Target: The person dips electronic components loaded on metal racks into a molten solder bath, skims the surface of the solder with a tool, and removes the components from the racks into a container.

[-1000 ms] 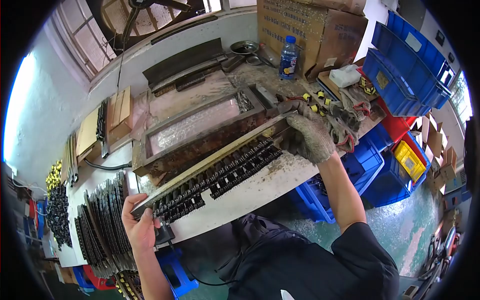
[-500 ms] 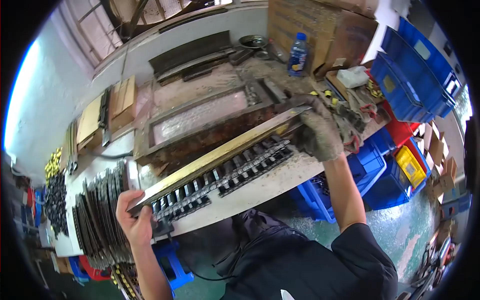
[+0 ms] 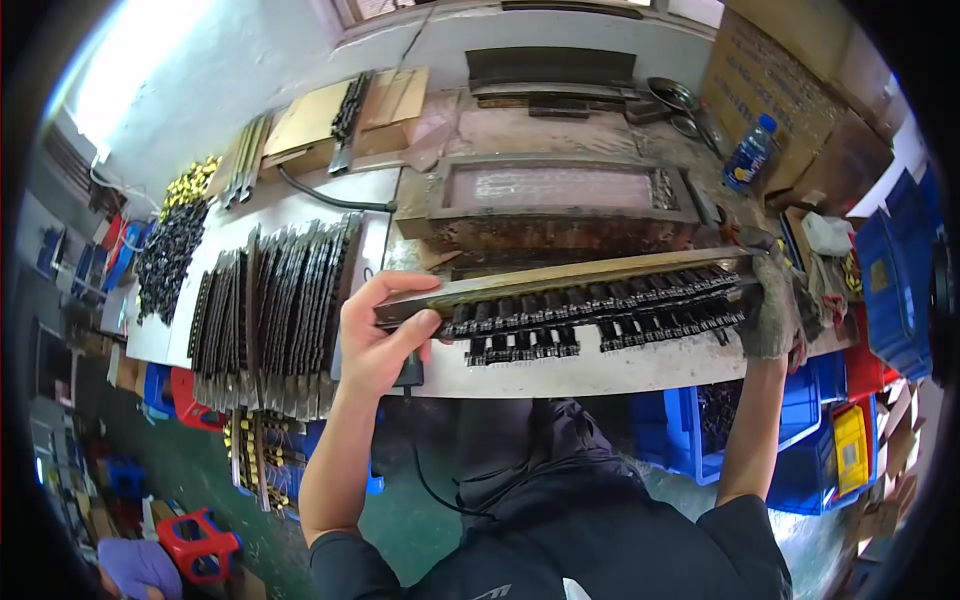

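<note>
Your left hand (image 3: 385, 335) pinches one end of the long bar (image 3: 590, 270), and your gloved right hand (image 3: 770, 300) grips the other, over the desk's (image 3: 520, 381) front edge. Black bits (image 3: 520, 346) hang from it in rows, with a gap in the low row. Lots of dark strips (image 3: 290, 310) are lined up near the desk's left end; this bar is apart from them. A metal frame (image 3: 570, 222) sits behind it. A bottle (image 3: 750, 155) stands near the back right corner; a blue bin (image 3: 683, 430) sits below the front edge.

Likely a workshop: racked parts (image 3: 275, 310), bins (image 3: 700, 430), workbench (image 3: 540, 375).
</note>
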The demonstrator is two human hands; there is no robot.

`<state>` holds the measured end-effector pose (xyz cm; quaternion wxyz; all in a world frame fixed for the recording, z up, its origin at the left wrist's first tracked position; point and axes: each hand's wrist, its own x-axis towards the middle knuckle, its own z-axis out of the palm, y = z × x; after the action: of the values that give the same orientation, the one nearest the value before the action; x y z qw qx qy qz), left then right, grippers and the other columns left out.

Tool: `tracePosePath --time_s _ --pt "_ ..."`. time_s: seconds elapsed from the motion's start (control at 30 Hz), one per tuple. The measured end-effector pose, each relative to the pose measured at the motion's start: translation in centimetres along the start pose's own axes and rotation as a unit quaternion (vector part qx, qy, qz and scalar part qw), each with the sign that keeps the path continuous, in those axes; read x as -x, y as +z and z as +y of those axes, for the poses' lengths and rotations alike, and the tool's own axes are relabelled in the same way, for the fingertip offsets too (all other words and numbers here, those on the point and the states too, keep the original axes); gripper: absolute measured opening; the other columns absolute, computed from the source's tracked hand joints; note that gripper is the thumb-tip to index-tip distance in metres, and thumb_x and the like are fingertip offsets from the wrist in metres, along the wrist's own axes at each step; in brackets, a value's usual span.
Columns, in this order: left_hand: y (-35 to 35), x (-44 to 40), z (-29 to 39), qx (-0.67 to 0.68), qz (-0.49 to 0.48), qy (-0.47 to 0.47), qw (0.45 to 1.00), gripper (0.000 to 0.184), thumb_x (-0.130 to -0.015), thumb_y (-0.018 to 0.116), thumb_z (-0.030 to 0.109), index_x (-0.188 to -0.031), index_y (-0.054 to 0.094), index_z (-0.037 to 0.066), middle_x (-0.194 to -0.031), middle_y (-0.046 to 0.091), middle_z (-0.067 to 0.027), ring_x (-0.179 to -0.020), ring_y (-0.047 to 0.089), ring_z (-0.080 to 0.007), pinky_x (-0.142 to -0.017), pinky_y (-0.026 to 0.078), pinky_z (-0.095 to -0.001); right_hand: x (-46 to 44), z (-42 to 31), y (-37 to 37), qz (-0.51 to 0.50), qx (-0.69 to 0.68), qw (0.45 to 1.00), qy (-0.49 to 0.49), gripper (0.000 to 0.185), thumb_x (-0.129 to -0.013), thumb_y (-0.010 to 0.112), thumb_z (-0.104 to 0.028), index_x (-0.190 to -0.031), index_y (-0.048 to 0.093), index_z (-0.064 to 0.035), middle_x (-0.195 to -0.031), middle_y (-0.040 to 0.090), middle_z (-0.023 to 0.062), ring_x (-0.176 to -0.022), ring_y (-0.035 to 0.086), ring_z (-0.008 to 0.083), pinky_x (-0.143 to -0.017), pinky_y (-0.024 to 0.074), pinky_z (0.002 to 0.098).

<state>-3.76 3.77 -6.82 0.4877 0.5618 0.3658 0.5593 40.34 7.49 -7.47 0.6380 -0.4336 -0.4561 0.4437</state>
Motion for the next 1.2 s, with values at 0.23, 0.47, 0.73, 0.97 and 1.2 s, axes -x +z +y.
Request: tracePosePath --time_s 0.23,0.47,0.73,0.97,1.2 --pt "-1.4 -1.6 0.2 0.179 0.062 -0.100 0.977 0.018 -0.099 0.061 0.008 -0.108 0.063 -0.008 -0.087 0.071 -0.0163 -0.059 0.070 -0.0229 -0.049 0.056 -0.0271 -1.6 -0.8 0.7 0.025 -0.046 0.998 0.024 0.041 -0.099 0.057 -0.032 -0.129 0.060 -0.0039 -0.114 0.068 0.0078 -0.102 0.063 0.0148 -0.084 0.0531 0.0301" --pt "-12.1 -11.0 1.8 0.184 0.370 0.114 0.903 0.012 -0.100 0.059 0.008 -0.096 0.061 -0.004 -0.092 0.069 -0.0144 -0.072 0.071 -0.0243 -0.063 0.065 -0.0349 -8.5 -1.4 -6.9 0.122 0.133 0.983 0.037 0.031 -0.102 0.054 -0.033 -0.120 0.065 -0.0108 -0.090 0.071 0.0073 -0.050 0.052 0.0044 -0.041 0.0363 0.0197" --pt "-26.0 -22.8 -6.3 0.190 0.587 0.106 0.780 0.020 -0.096 0.066 0.009 -0.100 0.054 -0.005 -0.102 0.061 -0.0170 -0.077 0.068 -0.0284 -0.062 0.069 -0.0376 -14.7 2.7 -8.3 0.000 0.668 0.741 0.075 0.054 -0.084 0.054 -0.005 -0.137 0.054 -0.0055 -0.123 0.064 0.0265 -0.117 0.058 0.0455 -0.096 0.0468 0.0458" --pt "-25.3 -28.2 -14.0 0.127 0.640 0.019 0.757 0.023 -0.094 0.070 0.015 -0.102 0.058 -0.002 -0.104 0.065 -0.0182 -0.079 0.068 -0.0283 -0.061 0.065 -0.0357 -16.7 8.5 -14.1 -0.195 0.678 0.698 -0.120 0.051 -0.077 0.057 0.002 -0.128 0.061 -0.0010 -0.119 0.066 0.0253 -0.112 0.062 0.0418 -0.095 0.0487 0.0407" --pt "-27.7 -30.0 -17.2 0.090 0.589 -0.010 0.803 0.022 -0.092 0.071 0.021 -0.102 0.068 0.002 -0.102 0.070 -0.0096 -0.092 0.064 -0.0219 -0.082 0.053 -0.0383 -16.7 6.0 -10.8 -0.171 0.665 0.727 -0.014 0.039 -0.082 0.059 -0.005 -0.120 0.065 -0.0010 -0.114 0.067 0.0232 -0.107 0.065 0.0379 -0.089 0.0495 0.0395"
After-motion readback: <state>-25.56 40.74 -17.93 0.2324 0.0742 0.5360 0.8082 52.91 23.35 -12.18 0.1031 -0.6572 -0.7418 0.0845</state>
